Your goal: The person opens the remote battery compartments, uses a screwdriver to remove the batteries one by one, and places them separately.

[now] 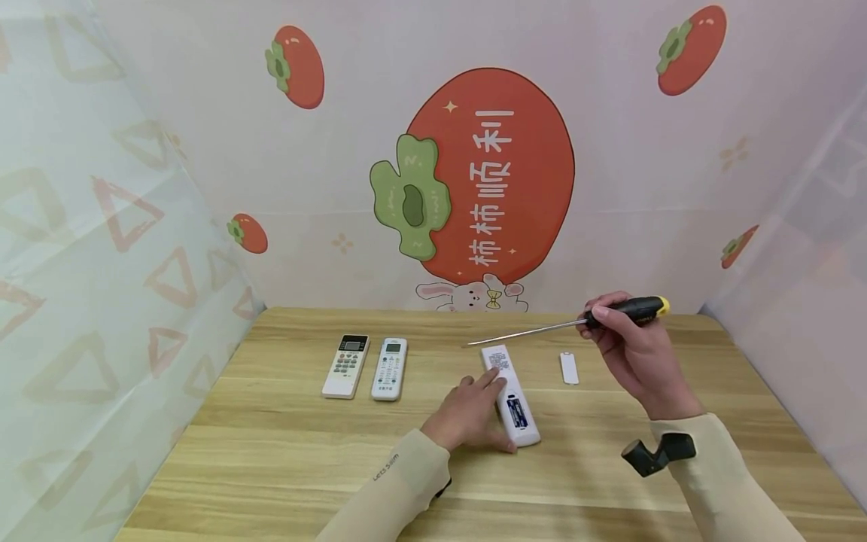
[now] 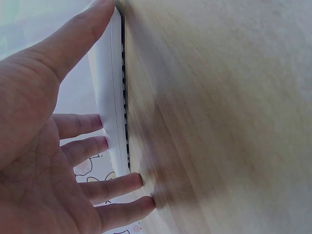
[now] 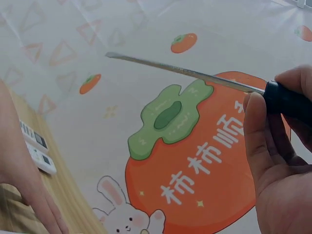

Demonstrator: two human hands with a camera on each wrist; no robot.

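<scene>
A white remote control (image 1: 511, 382) lies face down on the wooden table, its back bare to an open battery compartment (image 1: 518, 412) with batteries in it. My left hand (image 1: 472, 412) rests along the remote's left side; in the left wrist view its extended fingers (image 2: 83, 146) touch the remote's edge and the tabletop. Above the table, my right hand (image 1: 633, 354) grips a screwdriver (image 1: 626, 310) by its black and yellow handle. The long metal shaft (image 3: 185, 72) points left, and its tip is in the air beyond the remote's far end.
A small white battery cover (image 1: 569, 369) lies right of the remote. Two other remotes, a white one with a dark top (image 1: 346, 367) and a white one with a small screen (image 1: 389, 369), lie face up at left. A printed backdrop (image 1: 339, 173) stands behind the table (image 1: 271, 467).
</scene>
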